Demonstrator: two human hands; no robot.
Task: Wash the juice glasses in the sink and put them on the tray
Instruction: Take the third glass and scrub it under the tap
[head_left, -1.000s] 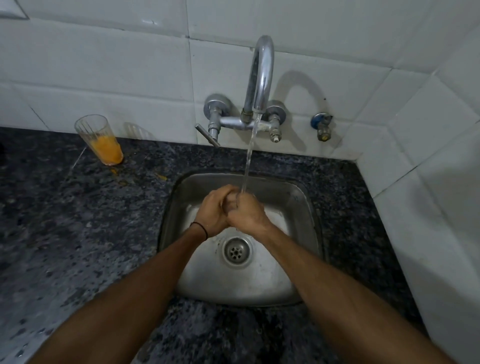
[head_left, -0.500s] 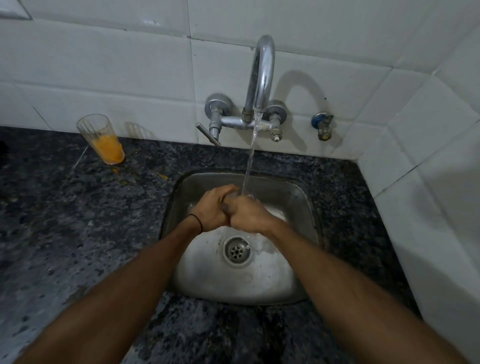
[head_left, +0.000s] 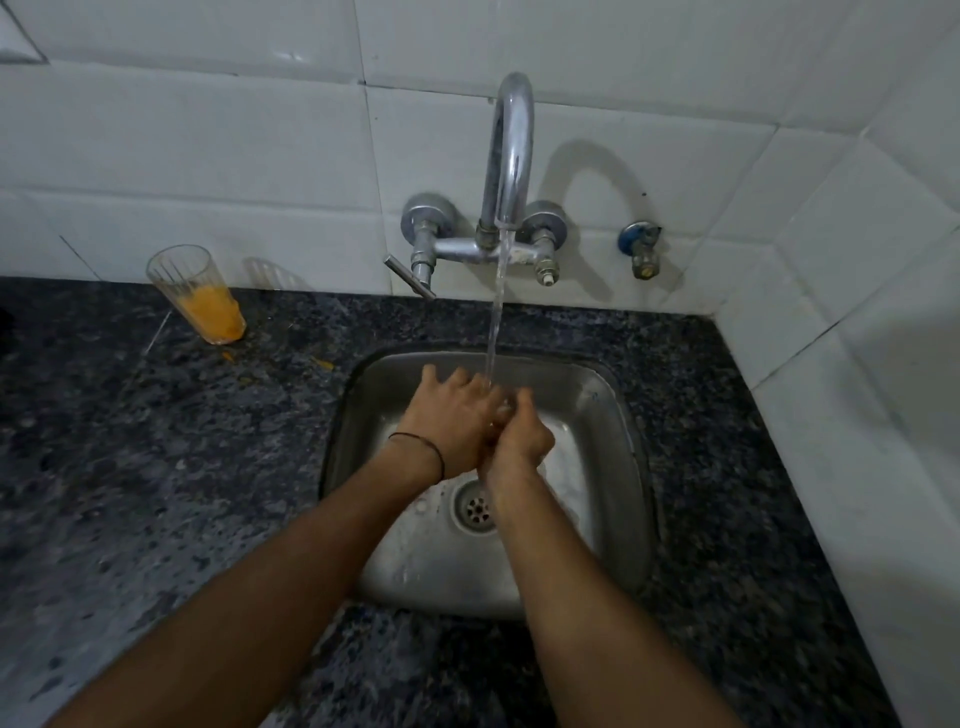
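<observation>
At the sink (head_left: 618, 467), left hand (head_left: 457, 415), fingers spread, overlaps the curled right hand (head_left: 519, 441) under the stream (head_left: 496, 322), whether that holds anything unclear; the glass (head_left: 202, 296), part-full of juice, stands on the counter (head_left: 156, 467), best emptied first, then rinsed inside

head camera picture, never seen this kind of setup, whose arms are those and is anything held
No machine here: a person wears one camera on the head, looking down, so the arms are their own. The left hand and the right hand meet under water running from the tap, over the steel sink. The left fingers are spread; the right is curled, and whether it holds something I cannot tell. On the dark stone counter a glass with some orange juice stands upright by the wall. No tray shows.
</observation>
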